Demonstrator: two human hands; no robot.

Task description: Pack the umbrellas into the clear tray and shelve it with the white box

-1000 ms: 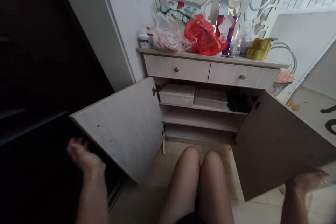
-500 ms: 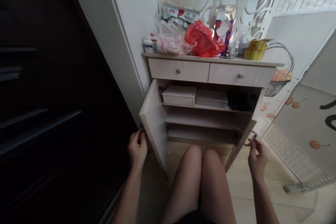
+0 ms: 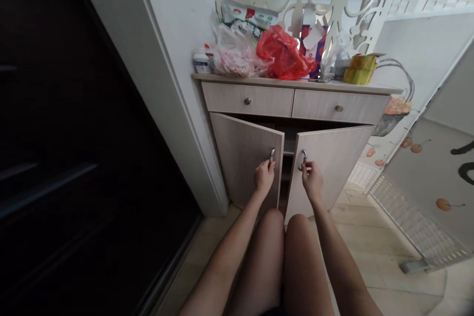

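Observation:
My left hand (image 3: 264, 177) is closed on the curved metal handle (image 3: 272, 153) of the left cabinet door (image 3: 244, 158). On the right cabinet door (image 3: 329, 168), my right hand (image 3: 312, 177) pinches the lower end of a matching door handle (image 3: 304, 154). Both doors of the pale wood cabinet stand slightly ajar, angled toward me, with a narrow gap between their free edges. Parts of the shelves (image 3: 289, 147) show through that gap; the rest of the inside is hidden behind the doors.
Two drawers with round knobs (image 3: 247, 101) sit above the doors. On the cabinet top (image 3: 333, 84) lie a red plastic bag (image 3: 283, 54), a clear bag (image 3: 237, 54), a white bottle (image 3: 202, 62) and yellow packs (image 3: 360, 70). My knees are close to the doors. A dark panel (image 3: 55, 158) stands left.
Both doors have swung inward from wide open to nearly closed. My hands moved toward each other along with the handles, and the storage boxes on the upper shelf are now covered.

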